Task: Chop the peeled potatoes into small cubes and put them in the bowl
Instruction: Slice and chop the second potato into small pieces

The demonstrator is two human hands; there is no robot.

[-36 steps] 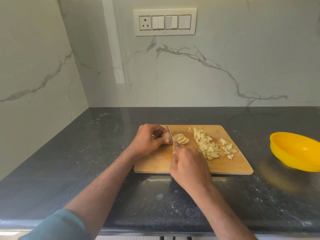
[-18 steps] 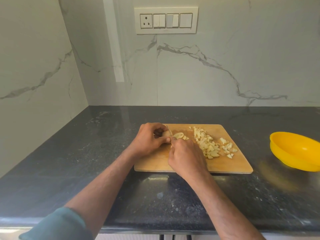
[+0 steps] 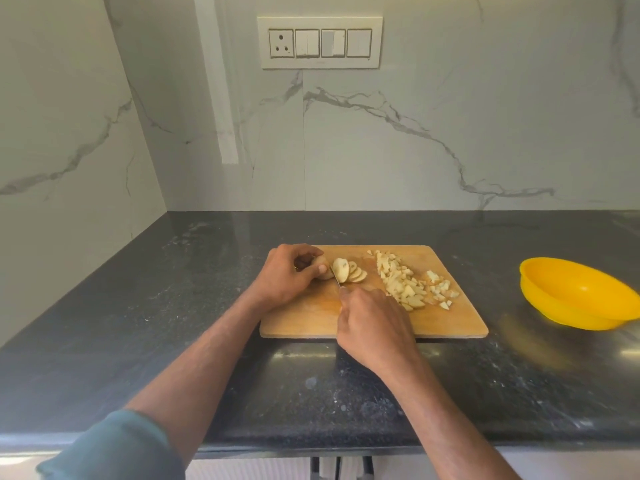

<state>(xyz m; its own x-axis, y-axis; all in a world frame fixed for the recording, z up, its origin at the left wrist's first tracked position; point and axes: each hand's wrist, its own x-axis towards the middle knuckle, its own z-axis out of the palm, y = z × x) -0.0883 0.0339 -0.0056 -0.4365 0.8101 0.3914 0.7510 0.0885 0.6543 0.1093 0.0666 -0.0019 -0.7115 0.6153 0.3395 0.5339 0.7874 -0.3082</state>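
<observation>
Nearest the viewer, a teal sleeve (image 3: 114,445) covers the left upper arm, and both bare forearms reach forward over the dark speckled stone counter (image 3: 138,323). The right hand (image 3: 374,327) is clenched round the handle of a small knife (image 3: 335,278); the handle itself is hidden inside the fist, and only the thin blade shows, running forward from the knuckles. Beneath and beyond this hand lies the rectangular pale wooden chopping board (image 3: 450,320). Forward and to the left, the left hand (image 3: 287,275) curls over the uncut end of a peeled pale potato (image 3: 320,271), thumb and fingertips pinning it to the board. The blade stands against the cut face, just right of the left thumb. Touching the blade's other side, a short row of round potato slices (image 3: 349,271) leans overlapping. Further right of both hands, a heap of small pale potato cubes (image 3: 405,285) spreads across the board. Well apart to the right of the right hand, off the board, sits a round yellow plastic bowl (image 3: 571,299). Beyond everything rises a white marble-veined wall (image 3: 415,150) carrying a cream switch and socket panel (image 3: 320,42).
</observation>
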